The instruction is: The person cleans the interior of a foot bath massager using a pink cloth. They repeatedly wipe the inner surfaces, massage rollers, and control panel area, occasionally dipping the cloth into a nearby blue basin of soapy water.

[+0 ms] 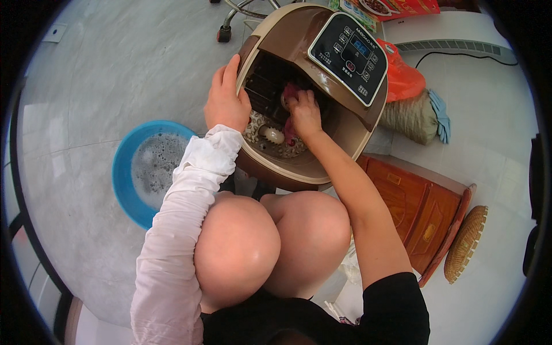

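Note:
A brown and beige electric foot-bath massager (282, 177) stands in front of my knees, its control panel (351, 58) facing up with the display lit. My left hand (227, 99) rests on its left rim, fingers spread along the edge. Inside the basin, my right hand (305, 114) grips a pink cloth (290, 126) against the dark inner wall. A beige massage roller (272, 135) and nubbed massage plates (291, 148) show on the basin floor. Part of the cloth is hidden under my right fingers.
A blue basin (118, 172) of sudsy water sits on the floor at left. Beyond the massager is a castored chair base (224, 33). At right are a red plastic bag (403, 75), a sack (409, 116) with blue gloves (440, 114), a wooden cabinet (409, 207) and a woven basket (465, 246).

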